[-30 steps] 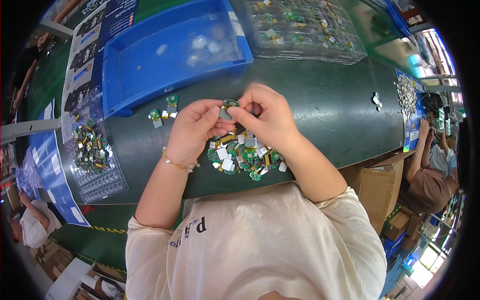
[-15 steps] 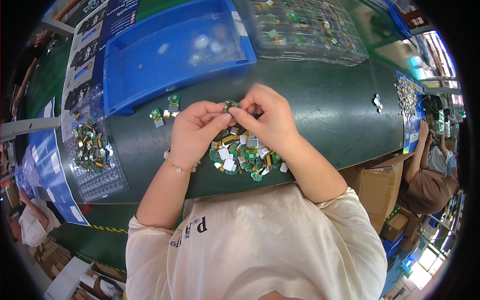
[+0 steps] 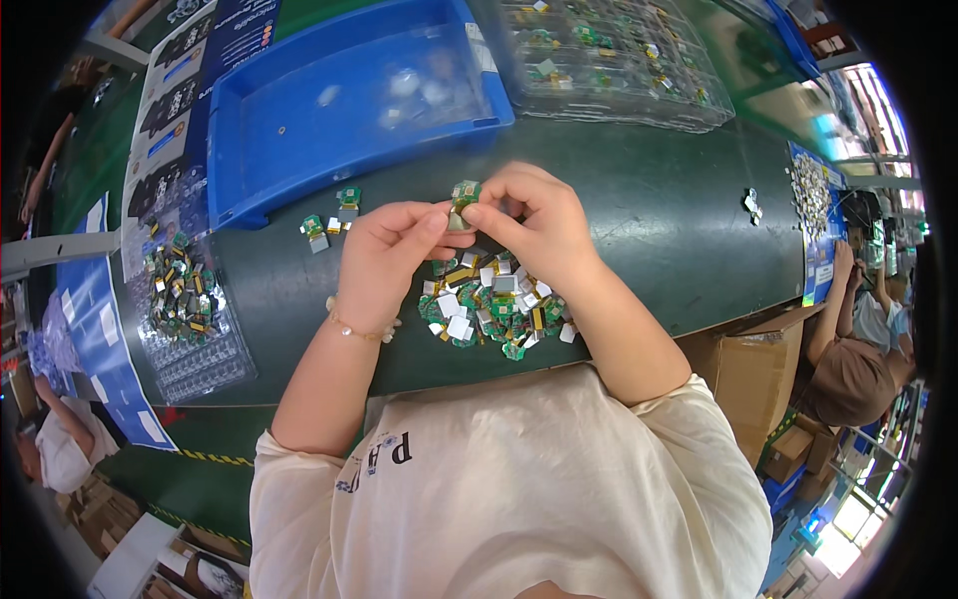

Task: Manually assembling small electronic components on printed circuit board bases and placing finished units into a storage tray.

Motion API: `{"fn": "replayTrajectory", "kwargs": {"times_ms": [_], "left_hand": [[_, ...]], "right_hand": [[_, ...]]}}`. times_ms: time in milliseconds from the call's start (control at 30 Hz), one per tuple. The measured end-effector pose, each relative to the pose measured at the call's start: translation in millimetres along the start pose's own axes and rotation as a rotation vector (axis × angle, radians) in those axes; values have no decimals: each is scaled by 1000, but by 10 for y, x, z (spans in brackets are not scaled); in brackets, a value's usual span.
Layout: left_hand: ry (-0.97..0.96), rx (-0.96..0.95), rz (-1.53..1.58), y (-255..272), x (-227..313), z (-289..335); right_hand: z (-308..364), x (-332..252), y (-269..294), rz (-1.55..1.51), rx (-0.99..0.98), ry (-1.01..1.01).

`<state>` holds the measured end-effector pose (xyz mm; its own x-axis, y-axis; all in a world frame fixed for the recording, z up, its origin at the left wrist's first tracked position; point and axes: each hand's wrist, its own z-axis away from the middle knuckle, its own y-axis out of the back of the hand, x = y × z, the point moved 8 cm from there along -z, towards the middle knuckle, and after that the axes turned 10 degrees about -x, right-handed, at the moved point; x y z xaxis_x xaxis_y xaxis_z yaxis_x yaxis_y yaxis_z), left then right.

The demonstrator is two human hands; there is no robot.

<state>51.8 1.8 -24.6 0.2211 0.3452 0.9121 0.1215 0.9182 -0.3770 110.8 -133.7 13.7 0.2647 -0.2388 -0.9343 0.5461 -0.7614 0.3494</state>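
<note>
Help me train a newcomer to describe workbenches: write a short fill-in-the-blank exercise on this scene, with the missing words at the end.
1. The circuit board held between the left hand and right hand is mainly ____ in colour.
2. The bracelet is worn just behind the ____ hand.
3. Of the blue bin and the pile of parts, the one nearer the shirt is the ____.

Missing words: green; left; pile of parts.

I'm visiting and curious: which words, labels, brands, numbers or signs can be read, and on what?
I won't copy the wording, only place it.
Cream shirt: large dark letters, upside down.
Printed sheet: large white lettering, sideways.
Blue tray: pale label, too small to read.
Held circuit board: can't tell.
</note>
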Motion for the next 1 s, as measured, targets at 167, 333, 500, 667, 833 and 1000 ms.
{"fn": "replayTrajectory", "kwargs": {"times_ms": [167,333,500,667,833,1000], "left_hand": [[-29,-28,177,55,-104,-32],[-30,9,242,30,-86,-46],[-53,4,160,60,-108,-33],[-82,16,106,39,-75,-27],[-134,18,-84,49,-34,-9],[-73,86,-71,45,-16,-29]], "right_hand": [[-3,-53,16,-18,20,50],[46,-239,58,150,92,332],[63,-323,54,287,137,375],[73,-332,93,340,159,389],[46,-313,51,386,91,354],[50,-287,-25,363,56,321]]}}
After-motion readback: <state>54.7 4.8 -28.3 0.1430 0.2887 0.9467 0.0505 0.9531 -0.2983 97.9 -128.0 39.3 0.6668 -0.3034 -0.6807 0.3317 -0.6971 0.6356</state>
